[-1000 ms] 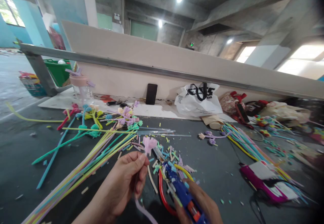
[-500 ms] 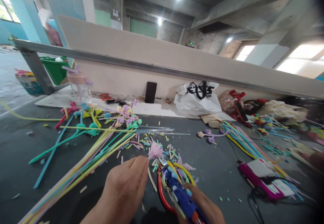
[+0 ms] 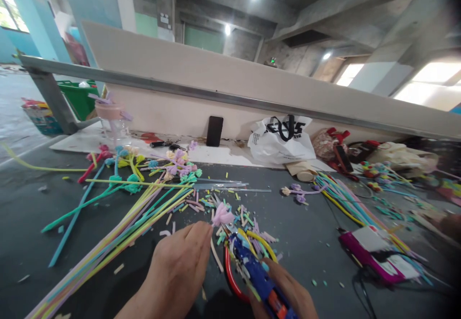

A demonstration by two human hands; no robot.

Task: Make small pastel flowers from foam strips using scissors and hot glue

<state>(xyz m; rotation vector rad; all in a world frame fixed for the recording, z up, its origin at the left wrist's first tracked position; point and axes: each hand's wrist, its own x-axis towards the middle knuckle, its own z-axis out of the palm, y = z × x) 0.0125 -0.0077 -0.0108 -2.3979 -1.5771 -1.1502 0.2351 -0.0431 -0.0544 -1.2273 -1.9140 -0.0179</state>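
— Dark grey table (image 3: 306, 242) under a bare concrete ceiling. What do you have in front of you?

— Your left hand (image 3: 176, 271) is low in the middle, its back turned up. The fingertips are pinched together on the base of a pink tufted flower (image 3: 222, 214). Its stem is hidden behind your fingers.

— How does the flower look?

— Small and pale pink. It has a frayed, fluffy head that fans out upward, above the table and over the cut scraps (image 3: 248, 223). The head sits just past your fingertips, close to the nozzle end of the blue glue gun (image 3: 257, 276).

— And your right hand?

— Your right hand (image 3: 291, 295) is wrapped around the glue gun's grip at the bottom edge, partly cut off from view. The gun's body is blue, with an orange patch near your fingers and bits of coloured scrap stuck to it. It points up and left toward the flower. A red loop (image 3: 228, 273) curves along its left side.

— What else is about?

— Long coloured sticks (image 3: 118, 232) in yellow, teal and lilac fan out to the left of your left hand. Finished flowers (image 3: 176, 165) lie beyond them. Farther back, a dark phone (image 3: 214, 130) leans against the pale wall board, with a white plastic bag (image 3: 281, 141) to its right. A magenta box (image 3: 367, 249) lies well off to the right.
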